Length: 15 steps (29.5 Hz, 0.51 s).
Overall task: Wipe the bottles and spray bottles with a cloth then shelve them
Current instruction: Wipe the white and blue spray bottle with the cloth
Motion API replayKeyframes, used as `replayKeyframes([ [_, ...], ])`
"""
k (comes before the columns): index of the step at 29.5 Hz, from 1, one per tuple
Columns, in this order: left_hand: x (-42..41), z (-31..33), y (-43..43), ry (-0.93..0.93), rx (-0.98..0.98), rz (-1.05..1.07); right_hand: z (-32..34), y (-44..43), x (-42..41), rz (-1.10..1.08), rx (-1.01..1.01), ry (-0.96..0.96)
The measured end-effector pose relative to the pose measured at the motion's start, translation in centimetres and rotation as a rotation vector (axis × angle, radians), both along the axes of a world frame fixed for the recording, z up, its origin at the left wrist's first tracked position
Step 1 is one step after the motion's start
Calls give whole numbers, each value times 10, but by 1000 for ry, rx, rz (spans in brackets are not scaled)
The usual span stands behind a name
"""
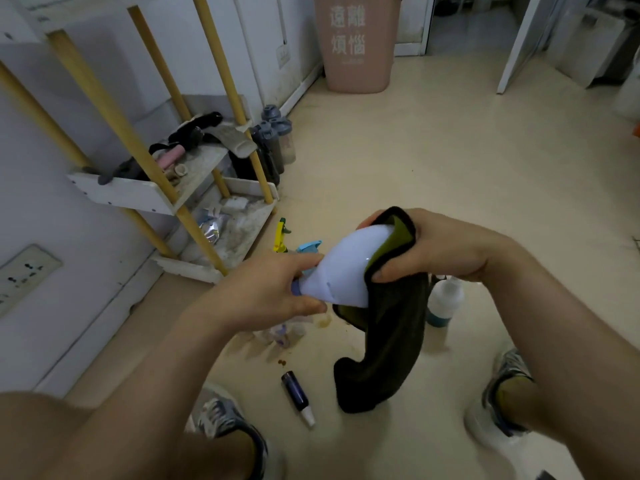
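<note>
Head: bottle (348, 268) and cloth (391, 336) between hands (266, 289) (446, 247).

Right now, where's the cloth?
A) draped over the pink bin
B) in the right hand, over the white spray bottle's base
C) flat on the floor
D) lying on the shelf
B: the right hand grips the dark cloth against the base of the white spray bottle, while the left hand holds its neck.

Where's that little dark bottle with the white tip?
The little dark bottle lies on the floor, low centre in the head view, just left of the hanging cloth.
</note>
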<state>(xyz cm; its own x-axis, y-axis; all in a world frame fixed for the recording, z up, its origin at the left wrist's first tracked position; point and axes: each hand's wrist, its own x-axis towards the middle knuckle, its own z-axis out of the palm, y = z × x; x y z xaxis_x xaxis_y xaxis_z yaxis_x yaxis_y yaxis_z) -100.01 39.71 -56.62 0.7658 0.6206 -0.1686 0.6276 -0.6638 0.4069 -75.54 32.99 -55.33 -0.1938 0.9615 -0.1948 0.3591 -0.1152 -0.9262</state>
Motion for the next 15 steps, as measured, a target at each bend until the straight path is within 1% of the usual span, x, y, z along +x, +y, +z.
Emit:
replayKeyframes([
  [2, -4, 6, 3, 55, 172, -1, -7, -1, -10, -29, 14, 4],
  [5, -6, 10, 7, 50, 463, 1, -10, -4, -22, -47, 43, -48],
  [6, -5, 12, 9, 55, 560, -16, -10, -4, -27, -31, 82, -129],
  [8, -2, 16, 10, 98, 742, -82, -14, -1, -39, 31, 158, -352],
  [9, -1, 17, 11, 100, 820, -129, -19, 1, -45, 61, 164, -411],
  [10, 0, 17, 11, 87, 881, -178, -25, 2, -50, 78, 145, -401],
  [11, 0, 16, 11, 65, 924, -221, -30, 2, -53, 84, 112, -327],
  [15, -1, 13, 10, -106, 1035, -338, -38, 1, -52, 111, -7, 99],
])
